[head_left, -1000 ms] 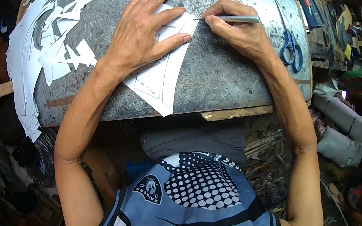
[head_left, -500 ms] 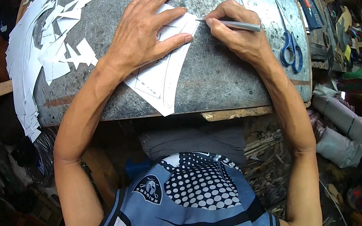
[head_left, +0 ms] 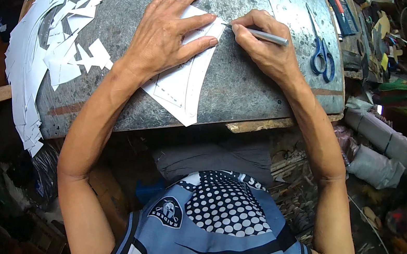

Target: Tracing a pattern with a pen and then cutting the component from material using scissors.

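head view: one grey worktop (head_left: 251, 89) carries everything. one white paper piece (head_left: 182, 90) lies near its front edge, a corner reaching just past the edge. the left hand (head_left: 167, 37) lies flat on the paper, its five fingers (head_left: 198, 21) spread open and gripping nothing, pressing the sheet down. the right hand (head_left: 265, 47) has its fingers closed around one slim grey knife (head_left: 262, 36), whose tip touches the paper's upper right edge, just beside the left fingertips. one pair of blue-handled scissors (head_left: 322, 53) lies to the right, apart from the hand. many white scraps (head_left: 51, 52) are heaped along the worktop's left side, too many to count.
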Action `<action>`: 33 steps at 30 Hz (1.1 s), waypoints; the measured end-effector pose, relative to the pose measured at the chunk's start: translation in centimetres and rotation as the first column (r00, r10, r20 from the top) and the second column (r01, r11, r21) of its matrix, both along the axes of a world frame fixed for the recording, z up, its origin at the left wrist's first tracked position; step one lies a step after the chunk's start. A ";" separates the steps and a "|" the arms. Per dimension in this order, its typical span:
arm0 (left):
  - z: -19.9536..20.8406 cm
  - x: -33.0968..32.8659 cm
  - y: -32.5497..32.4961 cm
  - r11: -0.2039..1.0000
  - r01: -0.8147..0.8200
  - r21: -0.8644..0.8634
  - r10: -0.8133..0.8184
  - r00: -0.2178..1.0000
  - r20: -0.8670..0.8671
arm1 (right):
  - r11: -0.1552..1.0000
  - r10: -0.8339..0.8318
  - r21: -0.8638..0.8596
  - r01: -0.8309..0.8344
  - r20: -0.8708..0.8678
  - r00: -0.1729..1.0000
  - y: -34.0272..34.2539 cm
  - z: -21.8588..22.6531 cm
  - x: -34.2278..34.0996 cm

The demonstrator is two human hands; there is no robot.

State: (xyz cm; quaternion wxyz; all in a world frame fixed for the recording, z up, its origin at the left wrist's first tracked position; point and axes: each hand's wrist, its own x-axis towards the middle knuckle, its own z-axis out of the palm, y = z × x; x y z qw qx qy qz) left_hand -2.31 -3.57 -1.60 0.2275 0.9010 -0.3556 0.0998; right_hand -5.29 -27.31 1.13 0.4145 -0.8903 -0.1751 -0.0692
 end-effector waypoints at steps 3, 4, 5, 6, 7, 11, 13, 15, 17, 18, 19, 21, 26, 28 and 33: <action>0.0 0.0 0.0 1.000 0.003 -0.006 -0.003 1.000 0.006 | 1.000 0.000 -0.007 0.000 0.004 1.000 -0.1 0.1 -0.1; -0.1 0.0 0.0 1.000 0.004 -0.009 -0.004 1.000 0.010 | 1.000 0.000 -0.019 -0.001 -0.002 1.000 -0.1 0.2 -0.1; -0.2 0.1 0.0 1.000 0.002 -0.011 -0.002 1.000 0.009 | 1.000 0.002 -0.021 -0.002 -0.003 1.000 0.0 0.2 -0.1; -0.2 0.1 0.0 1.000 0.004 -0.014 -0.004 1.000 0.013 | 1.000 0.002 -0.017 -0.002 0.000 1.000 0.0 0.2 -0.1; -0.3 0.1 0.0 1.000 0.006 -0.017 -0.005 1.000 0.017 | 1.000 0.001 -0.013 -0.001 0.004 1.000 0.0 0.2 -0.1; -0.4 0.1 0.0 1.000 0.003 -0.024 -0.002 1.000 0.026 | 1.000 0.007 -0.009 -0.006 0.026 1.000 0.1 0.1 -0.1; -0.4 0.1 0.0 1.000 0.005 -0.027 -0.004 1.000 0.029 | 1.000 -0.015 -0.002 0.015 0.000 1.000 0.2 0.2 -0.2; -0.5 0.1 0.0 0.999 0.005 -0.034 -0.004 1.000 0.029 | 1.000 -0.020 -0.004 0.020 -0.001 1.000 0.3 0.2 -0.3; -0.6 0.1 -0.1 0.999 0.006 -0.043 -0.005 1.000 0.029 | 1.000 -0.026 -0.006 0.026 -0.003 1.000 0.4 0.2 -0.4; -0.5 0.0 -0.1 0.999 0.004 -0.042 -0.003 1.000 0.026 | 0.999 -0.035 0.010 0.035 0.002 0.999 0.5 0.1 -0.4; -0.5 0.0 -0.1 0.999 0.003 -0.042 -0.002 1.000 0.024 | 0.999 -0.044 0.027 0.044 0.006 0.999 0.5 0.1 -0.4; -0.7 0.1 -0.1 0.999 0.005 -0.042 -0.003 1.000 0.030 | 0.999 -0.042 0.015 0.042 0.002 0.999 0.5 0.1 -0.4; -0.6 0.0 -0.1 0.999 0.002 -0.043 -0.001 1.000 0.023 | 0.999 -0.042 -0.012 0.042 0.022 0.999 0.7 0.2 -0.5; -0.8 0.1 -0.1 0.999 0.003 -0.045 -0.002 1.000 0.020 | 0.999 -0.048 0.003 0.048 0.023 0.999 0.8 0.2 -0.5; -0.8 0.2 -0.1 0.999 0.004 -0.054 -0.004 1.000 0.019 | 0.998 -0.058 0.006 0.058 0.014 0.998 0.9 0.2 -0.6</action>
